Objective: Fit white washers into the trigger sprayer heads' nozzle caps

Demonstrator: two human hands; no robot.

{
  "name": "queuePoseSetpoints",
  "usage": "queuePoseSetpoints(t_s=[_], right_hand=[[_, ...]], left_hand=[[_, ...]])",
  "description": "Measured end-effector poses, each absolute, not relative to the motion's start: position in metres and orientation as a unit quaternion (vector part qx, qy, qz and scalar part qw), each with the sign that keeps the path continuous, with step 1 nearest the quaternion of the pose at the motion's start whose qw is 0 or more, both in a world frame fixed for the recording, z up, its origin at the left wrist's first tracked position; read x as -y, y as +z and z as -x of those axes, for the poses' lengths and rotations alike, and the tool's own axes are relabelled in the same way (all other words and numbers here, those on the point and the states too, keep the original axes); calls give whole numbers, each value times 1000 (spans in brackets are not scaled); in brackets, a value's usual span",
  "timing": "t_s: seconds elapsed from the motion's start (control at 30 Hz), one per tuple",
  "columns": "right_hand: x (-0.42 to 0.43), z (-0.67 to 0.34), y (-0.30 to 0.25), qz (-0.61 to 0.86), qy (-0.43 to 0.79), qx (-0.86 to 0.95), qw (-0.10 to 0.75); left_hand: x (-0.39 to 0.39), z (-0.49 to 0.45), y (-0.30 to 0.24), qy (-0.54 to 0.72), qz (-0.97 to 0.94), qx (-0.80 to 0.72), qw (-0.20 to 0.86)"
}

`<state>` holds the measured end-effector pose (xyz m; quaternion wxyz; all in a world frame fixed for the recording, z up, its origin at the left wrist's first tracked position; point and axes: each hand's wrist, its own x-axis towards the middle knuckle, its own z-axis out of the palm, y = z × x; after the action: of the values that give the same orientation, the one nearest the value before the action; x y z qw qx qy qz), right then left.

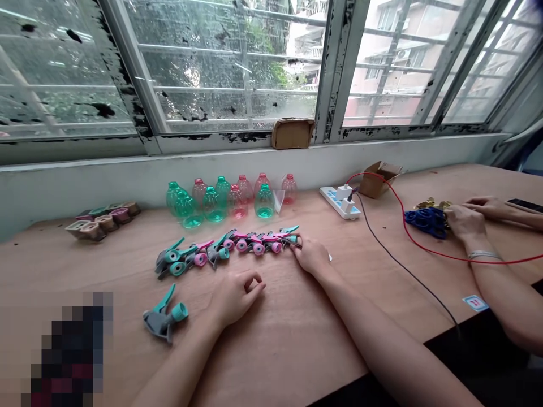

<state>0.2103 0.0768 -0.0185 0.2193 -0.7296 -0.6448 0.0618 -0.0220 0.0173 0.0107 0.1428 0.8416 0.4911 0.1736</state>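
My right hand (313,255) is at the right end of a row of trigger spray heads, its fingers closed on a grey and teal spray head (291,238). The rest of the row, pink spray heads (258,247) and teal spray heads (172,257) with grey bodies, runs leftward across the table. My left hand (235,297) rests on the wood in front of the row, loosely curled, thumb apart from the index finger, with nothing seen in it. Left of it, a single teal and grey spray head (163,316) lies apart from the others.
Clear green bottles (211,204) and red bottles (237,202) stand behind the row. Brown-topped pieces (99,224) lie left. A power strip (339,202), cables and a small carton (377,180) are right. Another person's hands (466,220) are near blue parts (426,220).
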Motion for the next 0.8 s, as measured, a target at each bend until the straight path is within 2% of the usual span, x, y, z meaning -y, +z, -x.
queuePoseSetpoints(t_s=[0.1, 0.3, 0.43, 0.5, 0.63, 0.8], right_hand=[[-76, -214, -18, 722, 83, 636, 260], [-74, -223, -15, 693, 72, 592, 406], [-63, -224, -10, 577, 90, 635, 506], [-53, -218, -8, 487, 137, 699, 505], [-33, -199, -10, 340, 239, 809, 415], [-24, -180, -21, 275, 297, 845, 351]], left_hand=[[-19, 25, 7, 190, -839, -482, 164], [-20, 26, 4, 207, -838, -470, 183], [-20, 27, 2, 242, -826, -470, 197], [-19, 27, 2, 275, -815, -461, 216], [-18, 28, 4, 316, -813, -424, 244], [-18, 27, 5, 270, -841, -370, 289]])
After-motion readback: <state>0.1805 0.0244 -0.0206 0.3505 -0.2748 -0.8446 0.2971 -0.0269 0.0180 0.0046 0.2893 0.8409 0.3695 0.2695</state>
